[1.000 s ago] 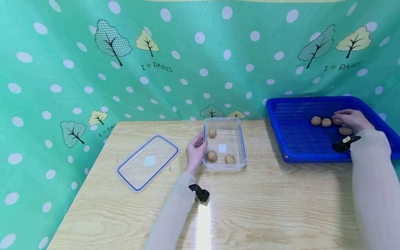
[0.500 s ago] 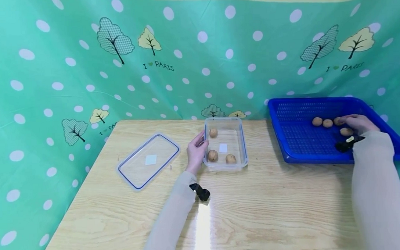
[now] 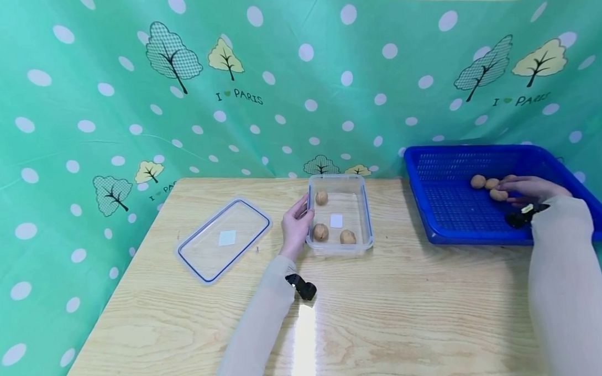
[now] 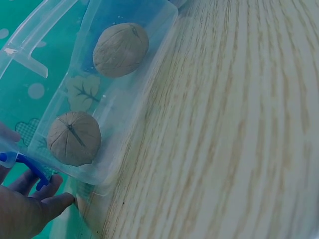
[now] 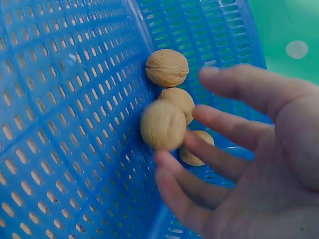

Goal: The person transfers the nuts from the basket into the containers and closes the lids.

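A loose walnut (image 3: 499, 195) has shifted toward 9 o'clock in the blue basket (image 3: 453, 213), now at the right hand's (image 3: 536, 187) fingertips.

Half a second ago it lay just below that hand, while the fingers were at the back walnut; now the right hand is spread, fingers loosely bent against the walnut's edge, thumb apart, not closed around it. The three other walnuts (image 3: 478, 182) keep their row toward 12 o'clock. The left hand (image 3: 295, 232) stays at the clear container's (image 3: 367, 219) 9 o'clock side, fingers and thumb loosely extended against the wall. Inside, three walnuts (image 3: 321, 232) sit unchanged, near 10, 8 and 5 o'clock.
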The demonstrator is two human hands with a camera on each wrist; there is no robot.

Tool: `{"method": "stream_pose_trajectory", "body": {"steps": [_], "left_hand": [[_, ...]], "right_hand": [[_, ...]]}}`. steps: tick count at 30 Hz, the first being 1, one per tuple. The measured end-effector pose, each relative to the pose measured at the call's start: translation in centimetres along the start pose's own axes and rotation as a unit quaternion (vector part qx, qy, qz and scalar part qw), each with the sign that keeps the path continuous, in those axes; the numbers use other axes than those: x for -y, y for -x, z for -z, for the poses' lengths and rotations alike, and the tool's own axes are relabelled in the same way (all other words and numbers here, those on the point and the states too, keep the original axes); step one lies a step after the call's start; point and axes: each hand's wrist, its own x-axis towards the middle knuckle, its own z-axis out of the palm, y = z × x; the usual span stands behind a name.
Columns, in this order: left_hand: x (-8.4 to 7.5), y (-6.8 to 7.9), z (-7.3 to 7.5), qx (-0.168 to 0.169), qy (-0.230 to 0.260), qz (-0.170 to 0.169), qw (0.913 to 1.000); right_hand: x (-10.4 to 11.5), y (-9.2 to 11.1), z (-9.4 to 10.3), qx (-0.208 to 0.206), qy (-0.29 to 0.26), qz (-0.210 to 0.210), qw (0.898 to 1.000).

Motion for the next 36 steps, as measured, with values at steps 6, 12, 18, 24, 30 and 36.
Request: {"method": "stream_pose_trajectory", "body": {"steps": [6, 12, 18, 24, 30, 36], "left_hand": [[0.0, 0.0, 0.1, 0.002, -0.003, 0.0, 1.0], [0.2, 0.0, 0.3, 0.0, -0.005, 0.004, 1.0], [0.0, 0.0, 0.2, -0.002, -0.006, 0.006, 1.0], [0.0, 0.1, 0.1, -0.003, -0.008, -0.001, 1.0], [0.1, 0.1, 0.0, -0.007, -0.009, -0.011, 0.9999], [-0.4, 0.3, 0.2, -0.003, -0.007, -0.005, 1.0]], "right_hand": [[0.2, -1.2, -0.6, 0.033, 0.041, 0.006, 0.999], [0.8, -1.8, -1.7, 0.064, 0.056, 0.02, 0.996], [1.8, -2.5, -3.0, 0.099, 0.097, 0.026, 0.99], [2.6, -3.3, -3.9, 0.122, 0.088, 0.024, 0.988], [3.3, -3.3, -4.2, 0.104, 0.044, 0.072, 0.991], [3.7, -3.2, -4.6, 0.078, 0.018, 0.125, 0.989]]}}
